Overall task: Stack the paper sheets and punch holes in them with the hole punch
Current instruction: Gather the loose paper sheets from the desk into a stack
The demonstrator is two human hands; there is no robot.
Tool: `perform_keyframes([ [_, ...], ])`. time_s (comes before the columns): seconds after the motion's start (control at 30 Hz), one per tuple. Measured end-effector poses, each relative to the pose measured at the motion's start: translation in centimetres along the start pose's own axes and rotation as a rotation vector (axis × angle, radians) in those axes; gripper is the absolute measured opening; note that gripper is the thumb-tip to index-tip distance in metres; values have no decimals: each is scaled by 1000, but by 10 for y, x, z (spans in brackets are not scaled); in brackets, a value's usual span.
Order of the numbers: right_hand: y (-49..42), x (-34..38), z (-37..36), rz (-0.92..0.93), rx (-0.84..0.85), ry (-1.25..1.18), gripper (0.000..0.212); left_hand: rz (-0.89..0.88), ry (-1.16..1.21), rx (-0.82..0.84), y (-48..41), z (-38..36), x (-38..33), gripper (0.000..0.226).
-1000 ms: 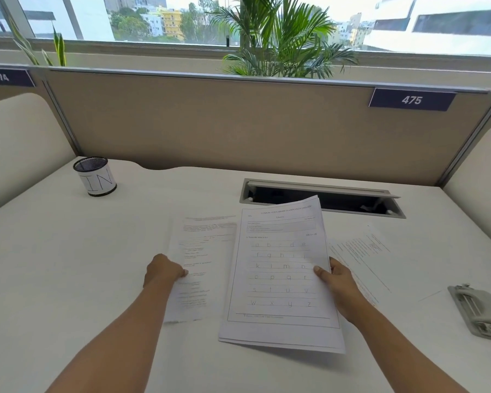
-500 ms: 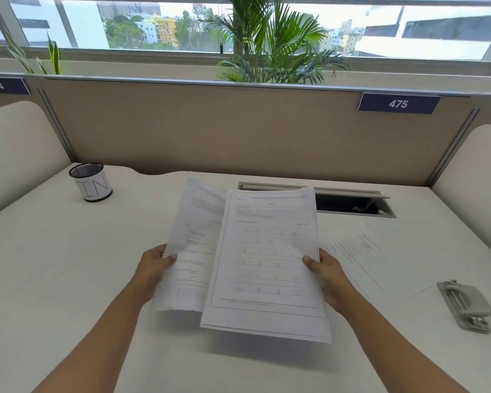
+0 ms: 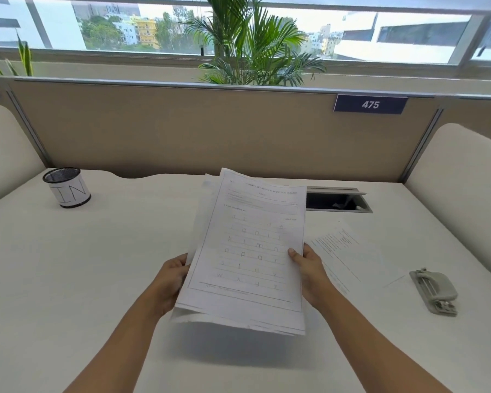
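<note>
Two hands, one bundle of paper sheets (image 3: 247, 251) lifted clear of the desk (image 3: 97, 279), its shadow lying on the white surface below. The left hand (image 3: 169, 282) clamps the left edge, fingers tucked behind the pages; the right hand (image 3: 309, 273) pinches the right edge, thumb laid on the front page. The alphabet worksheet faces up, and another page peeks out behind it along the top left and at the bottom, so the edges are not flush yet. That is the job in hand, by my reading: squaring the stack.

To do it well, loosen both grips a touch, stand the bundle on its lower edge and tap it on the desk until the pages drop level, then tap a side edge too. Grip too tight and the pages cannot slide.

One loose sheet (image 3: 349, 251) lies flat on the desk just right of the bundle; it looks like it belongs in the stack before any punching. The hole punch (image 3: 434, 292) waits untouched further right, well apart from both hands. A mesh pen cup (image 3: 67, 187) sits far left, out of the way.
</note>
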State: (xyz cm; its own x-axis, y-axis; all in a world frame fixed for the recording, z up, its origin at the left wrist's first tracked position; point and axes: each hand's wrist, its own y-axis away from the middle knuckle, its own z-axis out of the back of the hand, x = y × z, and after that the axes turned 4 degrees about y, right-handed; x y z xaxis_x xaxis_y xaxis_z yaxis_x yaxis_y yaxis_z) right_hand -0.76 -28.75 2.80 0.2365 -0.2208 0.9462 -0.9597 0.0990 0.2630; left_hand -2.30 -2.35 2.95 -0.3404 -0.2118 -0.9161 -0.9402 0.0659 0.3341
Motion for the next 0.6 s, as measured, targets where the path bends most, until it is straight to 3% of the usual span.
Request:
perform_keyframes([
  [0.1, 2, 1, 2, 40, 12, 15, 34, 11, 10, -33, -1, -4, 0, 26],
  [0.2, 3, 2, 3, 74, 10, 54, 33, 82, 19, -101, -4, -4, -2, 44],
  [0.37, 1, 0, 1, 74, 8, 107, 31, 52, -51, 15, -4, -6, -1, 31],
  [0.47, -2, -3, 3, 54, -12, 166, 37, 10, -25, -9, -2, -8, 3, 31],
  [0.53, -4, -8, 7, 27, -50, 344, 45, -19, -26, -61, 0, -6, 5, 28],
  [0.6, -5, -16, 15, 58, -125, 686, 47, -46, -42, -121, 0, -1, 7, 27],
])
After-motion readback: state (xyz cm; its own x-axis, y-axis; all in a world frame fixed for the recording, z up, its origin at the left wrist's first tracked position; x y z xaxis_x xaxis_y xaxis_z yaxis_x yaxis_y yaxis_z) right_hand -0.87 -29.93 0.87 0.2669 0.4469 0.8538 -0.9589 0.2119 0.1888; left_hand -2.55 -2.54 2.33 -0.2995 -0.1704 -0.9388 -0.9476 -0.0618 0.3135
